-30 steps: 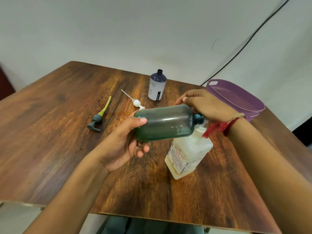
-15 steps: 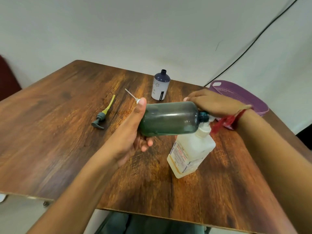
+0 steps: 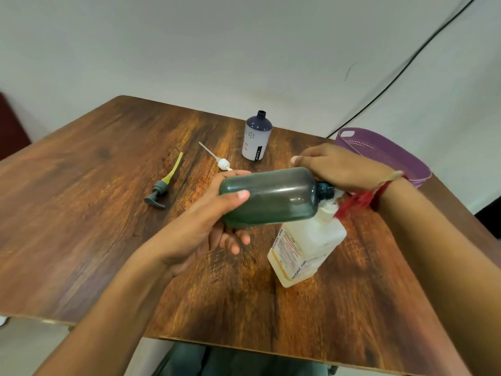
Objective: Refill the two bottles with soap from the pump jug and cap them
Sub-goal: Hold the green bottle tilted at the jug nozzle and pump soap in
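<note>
Green translucent plastic marks the green bottle that is being filled. It is held almost level above the table, gripped round its base end by the left hand, with its open neck brought against the spout of the pump jug. The right hand is laid over the jug's pump head, fingers stretched out rather than curled, seemingly for pressing.

Soap could be spilled down the jug and onto the table if the neck is let slip off the spout during a stroke. The jug could also be toppled by an off-centre press.

Two bottles are counted, with the white bottle stood uncapped at the far side. Two caps are laid on the table, a grey pump cap and a white pump cap. One jug and one purple basket are counted.
</note>
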